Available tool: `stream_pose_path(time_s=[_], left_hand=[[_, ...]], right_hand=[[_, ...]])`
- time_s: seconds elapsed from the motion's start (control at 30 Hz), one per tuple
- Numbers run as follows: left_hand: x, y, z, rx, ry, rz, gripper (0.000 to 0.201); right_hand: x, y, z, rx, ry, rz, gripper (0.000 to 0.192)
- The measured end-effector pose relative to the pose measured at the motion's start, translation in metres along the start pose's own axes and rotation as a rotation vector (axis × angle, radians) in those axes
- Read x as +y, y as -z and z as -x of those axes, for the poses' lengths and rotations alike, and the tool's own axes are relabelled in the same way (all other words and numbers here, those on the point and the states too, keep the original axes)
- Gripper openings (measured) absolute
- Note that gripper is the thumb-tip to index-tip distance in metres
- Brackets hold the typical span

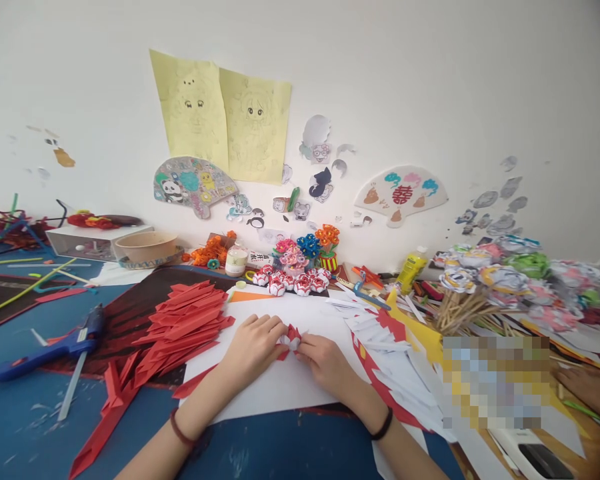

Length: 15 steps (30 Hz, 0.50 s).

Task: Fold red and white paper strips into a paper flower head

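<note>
A: On the white sheet, dead centre, where is the red-and-white folded piece?

B: Between both hands. From the left hand it lies at three o'clock; from the right hand at ten o'clock.

A: Grips?

B: Both sets of fingertips pinch it; neither hand is clearly nearer.

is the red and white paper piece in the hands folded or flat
Folded: the red and white paper piece stands bunched into small pleats, pinched between the left hand and right hand above the white sheet.
</note>
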State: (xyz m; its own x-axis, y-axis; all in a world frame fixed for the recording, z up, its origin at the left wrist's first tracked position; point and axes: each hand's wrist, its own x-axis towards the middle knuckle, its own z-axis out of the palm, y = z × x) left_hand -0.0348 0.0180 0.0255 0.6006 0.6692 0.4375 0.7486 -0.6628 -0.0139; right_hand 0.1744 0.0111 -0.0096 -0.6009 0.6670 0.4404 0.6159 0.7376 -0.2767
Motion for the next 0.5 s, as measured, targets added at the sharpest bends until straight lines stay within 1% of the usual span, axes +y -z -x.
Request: stream_pose_path(time_s=[0.13,0.27,0.4,0.5], left_hand=[[-0.001,-0.009,0.000,0.044,-0.048,-0.067,0.020],[0.002,-0.015,0.000,0.087,-0.029,-0.046,0.017],[0.005,-0.015,-0.001,0.112,0.025,0.017,0.019],[0.007,-0.011,0.001,0.134,0.053,0.019,0.017]], right_hand=[[0.001,-0.004,0.001,0.023,0.004,0.099,0.023],[0.001,-0.001,0.000,0.050,-0.005,0.181,0.025],[0.000,0.002,0.000,0.077,-0.091,0.245,0.026],[-0.003,0.003,0.000,0.093,-0.162,0.158,0.026]])
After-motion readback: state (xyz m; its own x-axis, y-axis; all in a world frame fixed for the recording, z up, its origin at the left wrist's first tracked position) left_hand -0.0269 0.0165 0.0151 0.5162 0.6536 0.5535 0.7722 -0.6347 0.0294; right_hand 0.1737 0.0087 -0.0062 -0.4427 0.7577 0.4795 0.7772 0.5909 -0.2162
